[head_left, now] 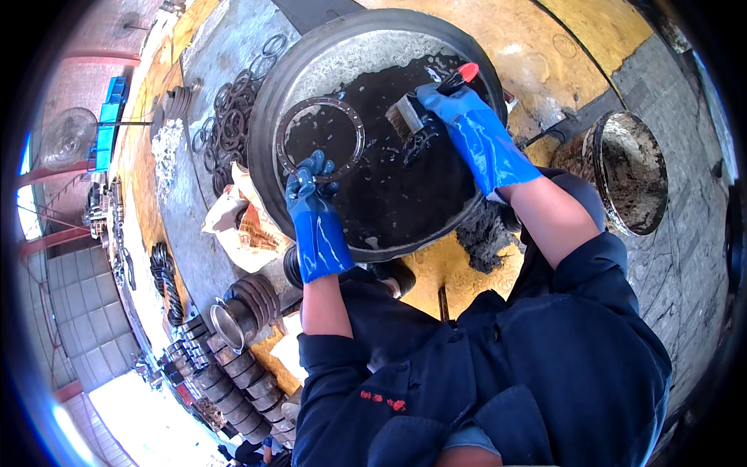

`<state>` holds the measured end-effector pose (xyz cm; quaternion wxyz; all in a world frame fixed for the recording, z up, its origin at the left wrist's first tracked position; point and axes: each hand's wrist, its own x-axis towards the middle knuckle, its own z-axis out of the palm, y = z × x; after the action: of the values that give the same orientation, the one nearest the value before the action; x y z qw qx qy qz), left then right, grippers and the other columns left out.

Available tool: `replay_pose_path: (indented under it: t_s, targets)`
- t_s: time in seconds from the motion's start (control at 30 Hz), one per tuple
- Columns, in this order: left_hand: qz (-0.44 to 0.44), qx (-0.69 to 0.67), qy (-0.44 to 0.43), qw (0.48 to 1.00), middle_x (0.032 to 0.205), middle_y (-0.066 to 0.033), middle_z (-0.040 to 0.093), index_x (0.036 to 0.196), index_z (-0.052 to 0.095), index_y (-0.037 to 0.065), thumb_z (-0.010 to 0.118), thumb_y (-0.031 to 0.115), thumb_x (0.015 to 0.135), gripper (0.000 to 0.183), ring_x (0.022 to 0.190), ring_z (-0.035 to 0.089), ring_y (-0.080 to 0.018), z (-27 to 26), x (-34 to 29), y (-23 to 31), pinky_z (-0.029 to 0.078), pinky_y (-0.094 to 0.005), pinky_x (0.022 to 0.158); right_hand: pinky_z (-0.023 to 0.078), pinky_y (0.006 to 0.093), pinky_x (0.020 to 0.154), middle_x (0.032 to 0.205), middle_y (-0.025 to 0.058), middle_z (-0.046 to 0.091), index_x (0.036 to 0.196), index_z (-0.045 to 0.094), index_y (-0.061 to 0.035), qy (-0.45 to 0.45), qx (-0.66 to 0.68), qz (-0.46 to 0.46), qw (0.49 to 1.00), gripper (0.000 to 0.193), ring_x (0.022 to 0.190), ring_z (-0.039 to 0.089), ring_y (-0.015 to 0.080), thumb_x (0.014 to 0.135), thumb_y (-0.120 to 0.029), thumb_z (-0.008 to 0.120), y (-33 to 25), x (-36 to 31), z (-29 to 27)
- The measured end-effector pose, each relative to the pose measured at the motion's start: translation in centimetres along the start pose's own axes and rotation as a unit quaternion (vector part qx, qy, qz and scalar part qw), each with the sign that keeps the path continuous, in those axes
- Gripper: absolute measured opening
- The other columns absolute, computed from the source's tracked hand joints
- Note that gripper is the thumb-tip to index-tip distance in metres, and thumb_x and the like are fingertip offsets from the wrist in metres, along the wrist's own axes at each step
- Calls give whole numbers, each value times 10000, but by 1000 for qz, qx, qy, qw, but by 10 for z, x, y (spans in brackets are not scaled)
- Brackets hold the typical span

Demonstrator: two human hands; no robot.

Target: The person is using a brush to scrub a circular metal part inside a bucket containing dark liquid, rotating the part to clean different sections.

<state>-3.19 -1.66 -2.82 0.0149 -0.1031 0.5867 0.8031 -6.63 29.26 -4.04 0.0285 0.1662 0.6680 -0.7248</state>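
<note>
In a blue rubber glove, my left hand (311,180) grips the lower edge of a thin metal ring (360,140) dotted with small holes along its band. The ring is held up over the left part of a wide round basin (268,101) with dark liquid (405,206) in it. My right hand (455,105), gloved the same way, is closed round the handle of a paintbrush (406,118); the handle's red end sticks out above the fingers. Dark, wet-looking bristles point left and down over the liquid, apart from the ring.
Many dark rings (232,117) lie heaped left of the basin, near a crumpled sack (245,226). A grimy bucket (634,175) stands at the right. Stacked metal cylinders (241,370) and a ribbed round part (253,307) are at lower left. A blue rack (109,128) is farther off.
</note>
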Motion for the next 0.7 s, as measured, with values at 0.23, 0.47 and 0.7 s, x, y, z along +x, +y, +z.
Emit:
replay_pose_path:
  t_s: [0.23,0.47,0.7]
  targets:
    - [-8,-6,-5,1000,1194,-118,691,1116,652,88,646,231,956,214,991,683,-240,10,-2,-4,534,-288,651,498,291,670,823,27,686,969,718,-51,27,77,25,996,257,741,620,120,898,-292,666,-23,-21,-11]
    - [-43,20,-29,998,1189,-118,693,1131,643,77,616,205,970,207,955,691,-231,14,-18,-9,532,-300,639,493,289,649,808,29,684,955,712,-56,26,94,22,995,253,720,616,118,898,-298,667,-22,-24,-5]
    - [-149,185,-134,962,1113,-109,716,1119,653,29,643,278,961,296,908,693,-205,31,-41,7,524,-282,688,488,288,627,793,31,682,941,706,-61,31,131,29,990,250,700,611,115,899,-305,669,-31,-34,-24]
